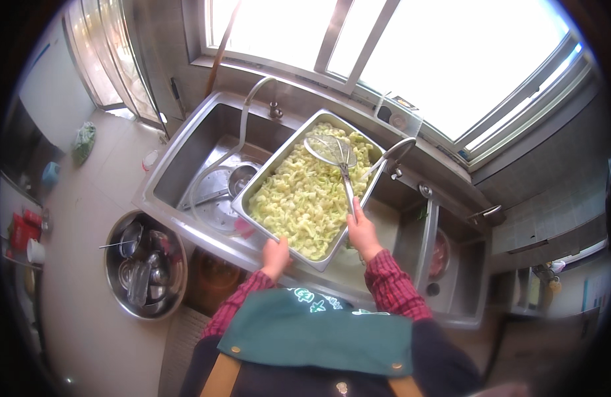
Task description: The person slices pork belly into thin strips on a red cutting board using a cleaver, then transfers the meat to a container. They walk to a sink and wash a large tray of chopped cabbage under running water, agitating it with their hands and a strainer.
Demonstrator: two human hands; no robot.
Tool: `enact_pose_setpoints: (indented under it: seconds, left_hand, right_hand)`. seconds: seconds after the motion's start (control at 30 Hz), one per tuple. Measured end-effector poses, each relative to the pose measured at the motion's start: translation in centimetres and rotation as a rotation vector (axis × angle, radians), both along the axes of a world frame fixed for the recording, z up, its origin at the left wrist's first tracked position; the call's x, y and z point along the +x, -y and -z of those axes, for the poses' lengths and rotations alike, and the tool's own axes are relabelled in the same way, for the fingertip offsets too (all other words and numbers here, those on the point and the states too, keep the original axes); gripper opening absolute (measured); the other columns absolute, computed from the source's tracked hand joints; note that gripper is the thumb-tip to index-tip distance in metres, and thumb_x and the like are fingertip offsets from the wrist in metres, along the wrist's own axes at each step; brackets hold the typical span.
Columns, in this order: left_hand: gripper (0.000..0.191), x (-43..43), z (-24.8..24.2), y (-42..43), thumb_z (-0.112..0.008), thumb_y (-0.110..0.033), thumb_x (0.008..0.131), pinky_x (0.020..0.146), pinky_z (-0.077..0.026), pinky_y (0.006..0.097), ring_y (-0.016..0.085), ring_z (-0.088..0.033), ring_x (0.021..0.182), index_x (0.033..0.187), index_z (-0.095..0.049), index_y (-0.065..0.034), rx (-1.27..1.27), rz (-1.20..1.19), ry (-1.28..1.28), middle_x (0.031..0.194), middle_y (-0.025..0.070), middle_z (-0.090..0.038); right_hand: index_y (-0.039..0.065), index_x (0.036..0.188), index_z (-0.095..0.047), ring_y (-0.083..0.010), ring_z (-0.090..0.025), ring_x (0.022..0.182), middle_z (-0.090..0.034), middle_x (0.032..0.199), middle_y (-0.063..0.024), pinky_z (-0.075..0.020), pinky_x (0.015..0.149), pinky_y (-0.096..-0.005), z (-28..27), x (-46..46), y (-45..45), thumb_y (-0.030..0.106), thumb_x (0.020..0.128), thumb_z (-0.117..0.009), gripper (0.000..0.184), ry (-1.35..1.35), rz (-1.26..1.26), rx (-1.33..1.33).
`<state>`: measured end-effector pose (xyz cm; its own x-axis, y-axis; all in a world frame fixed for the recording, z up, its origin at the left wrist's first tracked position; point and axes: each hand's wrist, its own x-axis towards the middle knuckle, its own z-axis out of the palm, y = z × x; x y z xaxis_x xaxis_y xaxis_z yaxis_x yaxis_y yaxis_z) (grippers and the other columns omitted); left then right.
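Observation:
A deep rectangular steel pan [330,264] full of cut cauliflower florets [295,198] rests across the divider of a steel sink unit. My left hand [276,259] grips the pan's near left rim, its fingers partly hidden by the edge. In my right hand [363,232] is the handle of a wire skimmer [330,150]. Its round mesh head lies over the florets in the far part of the pan. The right hand is close to the pan's right rim; whether it touches the rim I cannot tell.
Left of the pan, a sink basin [186,164] holds a hose and a small steel bowl [242,179]. Cloudy water [355,268] stands in the middle basin. A faucet [396,171] rises behind the pan. On the floor sits a large steel basin [182,293] of utensils.

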<state>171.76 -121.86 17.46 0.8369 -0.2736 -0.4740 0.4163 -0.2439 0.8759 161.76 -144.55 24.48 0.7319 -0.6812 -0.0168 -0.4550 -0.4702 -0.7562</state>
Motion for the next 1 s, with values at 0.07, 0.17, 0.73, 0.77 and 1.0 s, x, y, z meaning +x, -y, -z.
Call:
enact_pose_setpoints:
  seconds: [0.07, 0.17, 0.73, 0.77, 1.0]
  left_hand:
    - [0.042, 0.2, 0.0, 0.0, -0.052, -0.033, 0.095, 0.043, -0.051, 0.0387, 0.026, -0.065, 0.049, 0.083, -0.057, 0.0071, 0.022, 0.001, 0.016, 0.062, 0.0161, -0.062]
    - [0.046, 0.3, -0.1, 0.0, -0.051, -0.034, 0.096, 0.042, -0.05, 0.0388, 0.026, -0.064, 0.046, 0.076, -0.056, 0.0062, 0.028, 0.012, 0.029, 0.057, 0.0147, -0.06]
    - [0.048, 0.4, -1.3, -0.9, -0.048, -0.037, 0.094, 0.063, -0.054, 0.042, 0.032, -0.067, 0.055, 0.068, -0.063, 0.0009, 0.092, 0.127, 0.076, 0.055, 0.0154, -0.063]
    - [0.049, 0.6, -1.4, -1.1, -0.048, -0.038, 0.094, 0.065, -0.054, 0.0423, 0.032, -0.067, 0.056, 0.069, -0.064, 0.001, 0.106, 0.145, 0.105, 0.056, 0.0152, -0.063]
    - [0.056, 1.2, -1.2, -1.6, -0.044, -0.045, 0.094, 0.073, -0.053, 0.0447, 0.035, -0.069, 0.065, 0.077, -0.069, 0.002, 0.23, 0.294, 0.161, 0.06, 0.0161, -0.066]
  right_hand:
    - [0.026, 0.155, -0.033, -0.0414, -0.069, 0.089, -0.068, 0.095, -0.0279, -0.0523, 0.081, -0.0411, 0.1, -1.0, -2.1, 0.027, 0.099, -0.052, 0.059, -0.11, -0.039, 0.008]
    - [0.025, 0.157, -0.027, -0.0432, -0.068, 0.08, -0.067, 0.087, -0.0278, -0.0523, 0.074, -0.0443, -2.4, -5.9, -5.4, 0.025, 0.099, -0.051, 0.063, -0.15, -0.143, 0.005]
    - [0.023, 0.155, -0.035, -0.0324, -0.067, 0.07, -0.063, 0.077, -0.0222, -0.0517, 0.07, -0.039, -9.8, -13.9, -7.7, 0.021, 0.096, -0.06, 0.063, -0.53, -0.173, -0.276]
    - [0.022, 0.154, -0.036, -0.0315, -0.067, 0.07, -0.063, 0.078, -0.0226, -0.0515, 0.07, -0.0389, -8.8, -12.5, -7.4, 0.02, 0.096, -0.059, 0.063, -0.48, -0.161, -0.272]
    - [0.02, 0.152, -0.042, -0.0199, -0.059, 0.061, -0.063, 0.075, -0.019, -0.0499, 0.065, -0.032, -12.1, -16.3, -7.2, 0.018, 0.096, -0.057, 0.058, -0.196, -0.137, -0.12]
